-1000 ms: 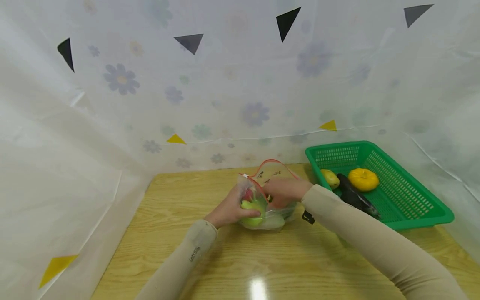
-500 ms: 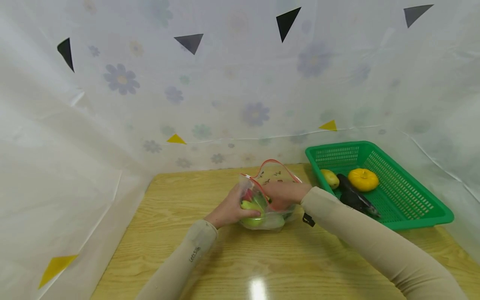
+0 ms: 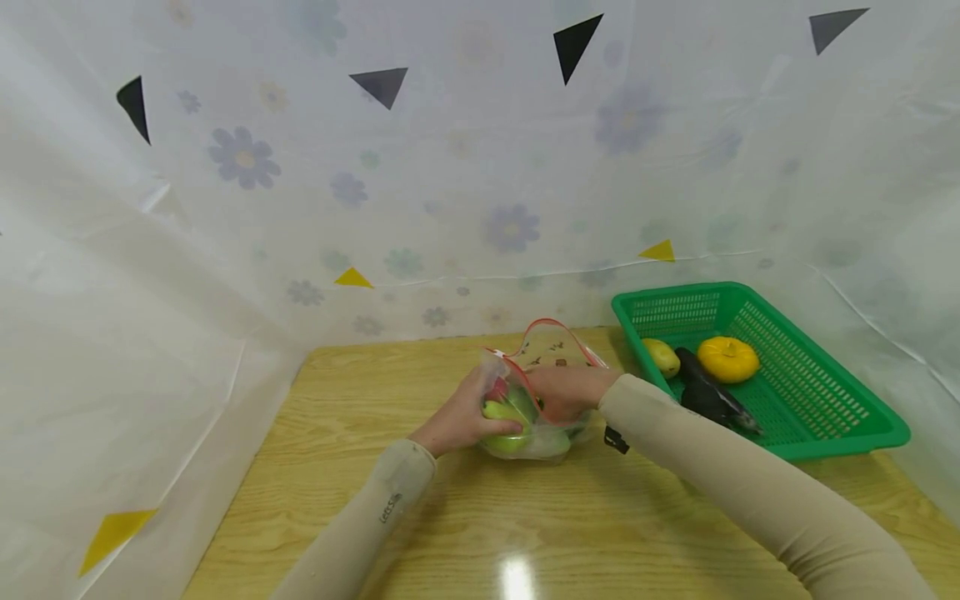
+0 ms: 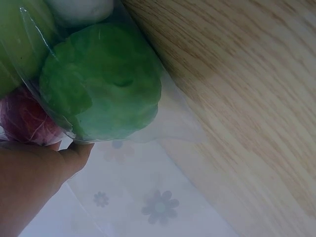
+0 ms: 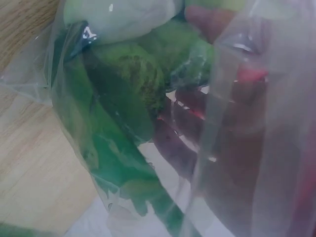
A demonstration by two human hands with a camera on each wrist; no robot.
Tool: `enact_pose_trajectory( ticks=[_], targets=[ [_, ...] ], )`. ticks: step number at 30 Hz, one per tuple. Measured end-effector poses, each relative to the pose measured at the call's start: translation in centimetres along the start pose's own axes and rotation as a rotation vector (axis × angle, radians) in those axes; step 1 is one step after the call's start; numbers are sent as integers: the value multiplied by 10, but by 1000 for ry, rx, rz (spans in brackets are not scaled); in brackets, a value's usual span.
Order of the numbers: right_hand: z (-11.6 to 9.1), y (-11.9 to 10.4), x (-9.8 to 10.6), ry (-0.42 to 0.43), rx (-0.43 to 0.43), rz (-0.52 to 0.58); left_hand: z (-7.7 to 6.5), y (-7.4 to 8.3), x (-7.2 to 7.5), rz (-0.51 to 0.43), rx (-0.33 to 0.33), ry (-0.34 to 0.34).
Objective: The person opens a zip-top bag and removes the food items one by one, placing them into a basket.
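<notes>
A clear zip bag (image 3: 536, 446) with a red zip edge stands on the table, its mouth open, packed with vegetables. My left hand (image 3: 462, 414) grips the bag's left side, thumb across the front. Through the plastic show a light green vegetable (image 3: 504, 412), a red one (image 4: 29, 118), a round green one (image 4: 101, 81) and a white one (image 5: 121, 17). My right hand (image 3: 567, 390) reaches inside through the mouth. In the right wrist view its fingers (image 5: 175, 148) lie beside green vegetables (image 5: 182, 52); plastic blurs them, and whether they grasp one is unclear.
A green plastic basket (image 3: 825, 367) stands at the right, holding a yellow pumpkin (image 3: 727, 359), a dark eggplant (image 3: 712, 392) and a pale yellow oval item (image 3: 662, 357). Behind the wooden table (image 3: 360, 392) hangs a flower-print sheet (image 3: 465, 208).
My right hand has shifted slightly left and down inside the bag, and the back rim has moved a little with it. My left hand keeps its grip in the same place.
</notes>
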State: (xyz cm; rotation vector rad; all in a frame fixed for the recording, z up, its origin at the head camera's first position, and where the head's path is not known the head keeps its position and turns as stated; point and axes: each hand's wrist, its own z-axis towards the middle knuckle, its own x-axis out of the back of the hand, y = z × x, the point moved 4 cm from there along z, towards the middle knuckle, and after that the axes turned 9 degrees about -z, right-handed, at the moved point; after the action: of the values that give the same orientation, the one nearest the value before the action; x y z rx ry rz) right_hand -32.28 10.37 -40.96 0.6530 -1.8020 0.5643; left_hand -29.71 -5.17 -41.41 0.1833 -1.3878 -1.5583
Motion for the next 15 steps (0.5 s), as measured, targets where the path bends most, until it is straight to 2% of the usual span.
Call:
enact_pose_trajectory(
  ticks=[7,12,15],
  targets=[
    [3,1,-1,-3,-39,-43,2,-11,-1,-3,-29,-14],
    [4,1,-2,32,-24,-61,1,-6,-1,-25,0,-13],
    [4,1,-2,83,5,-58,0,-3,-1,-43,28,-8]
  ],
)
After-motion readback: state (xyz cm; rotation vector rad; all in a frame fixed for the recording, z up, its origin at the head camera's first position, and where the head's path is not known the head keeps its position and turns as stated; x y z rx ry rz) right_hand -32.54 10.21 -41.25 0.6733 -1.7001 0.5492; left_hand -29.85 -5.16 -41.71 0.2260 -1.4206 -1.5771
